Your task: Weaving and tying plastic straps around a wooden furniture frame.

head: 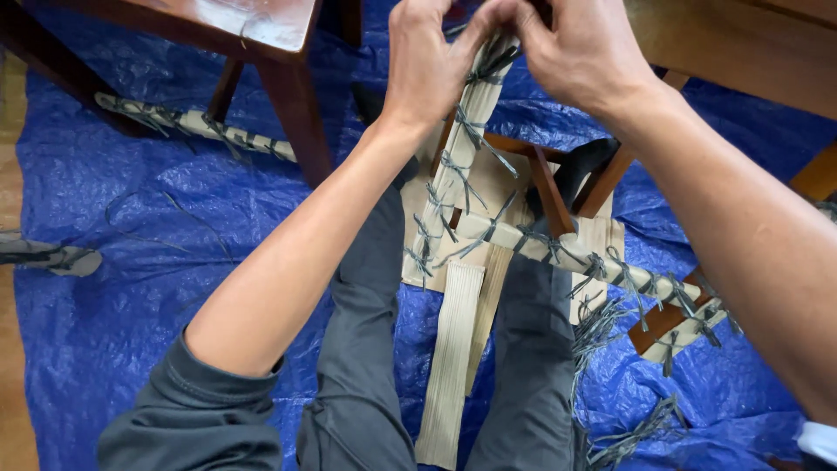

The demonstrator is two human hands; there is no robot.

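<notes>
Between both hands point(506, 52), wrapped bar point(458, 166), upright, tilted

No labels, signs or screens show anywhere in this view. The nearest thing to packaging is the cream corrugated cardboard wrapping point(453, 187) bound with grey twine around the wooden furniture legs at centre, with flat cardboard strips point(449, 358) lying near, on the blue tarp point(105, 288).

A crinkled blue tarp point(105, 314) covers the floor, with grey string scraps point(641, 432), pale slat strips point(449, 358) and wooden chair legs point(296, 122) resting on it.
</notes>
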